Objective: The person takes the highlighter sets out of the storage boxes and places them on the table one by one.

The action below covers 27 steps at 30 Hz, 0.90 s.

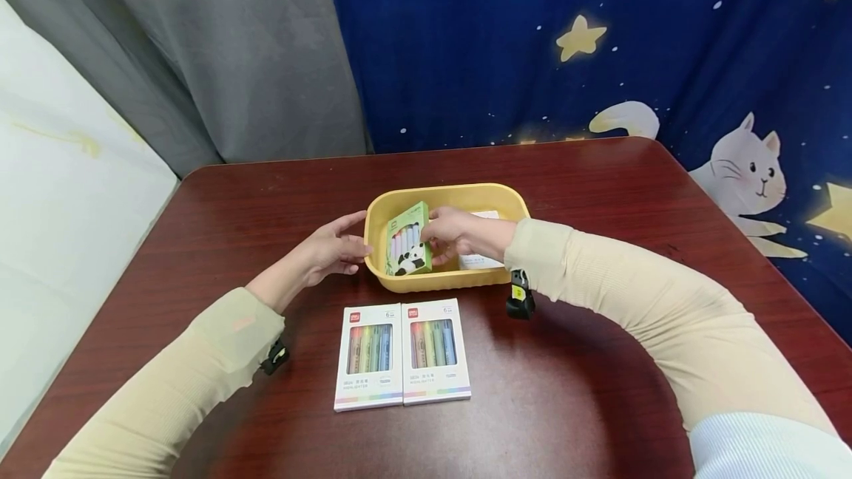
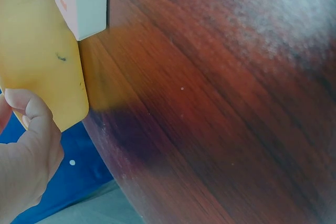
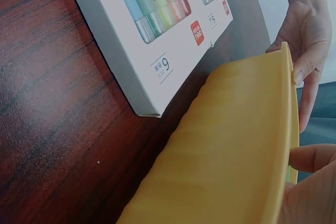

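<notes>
A yellow plastic basket (image 1: 459, 284) stands on the table. Inside its left part a green box of coloured pens with a panda picture (image 1: 407, 239) leans at a tilt. My right hand (image 1: 455, 231) reaches into the basket and grips that box by its right side. A white box (image 1: 484, 261) lies in the basket beneath my right wrist, partly covered. My left hand (image 1: 326, 251) touches the basket's left end from outside, its fingers mostly extended. The right wrist view shows the basket's side hiding most of what my right fingers hold.
Two white highlighter boxes, the left one (image 1: 368, 383) and the right one (image 1: 435, 383), lie side by side in front of the basket. The dark red wooden table (image 1: 566, 390) ends at a grey curtain (image 1: 266, 58) and a blue starry curtain (image 1: 479, 43).
</notes>
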{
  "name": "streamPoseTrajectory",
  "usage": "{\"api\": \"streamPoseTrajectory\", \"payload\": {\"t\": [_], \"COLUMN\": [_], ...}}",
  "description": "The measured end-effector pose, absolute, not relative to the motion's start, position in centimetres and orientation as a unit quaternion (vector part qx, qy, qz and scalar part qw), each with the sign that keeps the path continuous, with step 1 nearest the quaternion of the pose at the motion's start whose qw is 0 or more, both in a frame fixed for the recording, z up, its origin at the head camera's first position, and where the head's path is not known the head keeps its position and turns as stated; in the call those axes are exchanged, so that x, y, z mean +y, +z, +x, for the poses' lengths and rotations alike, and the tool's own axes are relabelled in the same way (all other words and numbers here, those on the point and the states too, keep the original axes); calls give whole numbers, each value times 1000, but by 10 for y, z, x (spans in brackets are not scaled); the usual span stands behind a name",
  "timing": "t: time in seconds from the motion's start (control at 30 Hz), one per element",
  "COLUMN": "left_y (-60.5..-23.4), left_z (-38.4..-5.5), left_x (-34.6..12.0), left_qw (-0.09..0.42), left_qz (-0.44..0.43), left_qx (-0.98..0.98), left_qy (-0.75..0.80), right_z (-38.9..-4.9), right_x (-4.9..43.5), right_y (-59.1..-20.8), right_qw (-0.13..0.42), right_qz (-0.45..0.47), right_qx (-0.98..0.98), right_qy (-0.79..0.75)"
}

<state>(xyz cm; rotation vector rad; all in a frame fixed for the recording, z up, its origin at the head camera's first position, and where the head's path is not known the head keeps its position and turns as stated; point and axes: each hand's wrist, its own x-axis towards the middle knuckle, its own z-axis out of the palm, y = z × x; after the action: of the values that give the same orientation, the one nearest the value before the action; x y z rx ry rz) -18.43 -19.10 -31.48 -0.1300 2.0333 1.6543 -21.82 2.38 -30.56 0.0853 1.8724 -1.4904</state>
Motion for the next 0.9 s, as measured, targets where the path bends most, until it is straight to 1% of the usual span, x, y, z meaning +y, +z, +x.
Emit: {"api": "streamPoseTrajectory", "payload": {"t": [0.67,0.9], "left_y": [-313,-313], "left_z": [-184,-184], "left_x": [-190,-191], "left_qw": [256,255], "left_qz": [-57,-55], "left_qx": [751,751], "left_qy": [606,607], "right_z": [-212,-206], "right_x": [44,54], "right_y": [-280,-269], "right_qw": [332,331], "right_qz": [44,20], "right_qx": [709,696], "right_qy": [-621,-637]}}
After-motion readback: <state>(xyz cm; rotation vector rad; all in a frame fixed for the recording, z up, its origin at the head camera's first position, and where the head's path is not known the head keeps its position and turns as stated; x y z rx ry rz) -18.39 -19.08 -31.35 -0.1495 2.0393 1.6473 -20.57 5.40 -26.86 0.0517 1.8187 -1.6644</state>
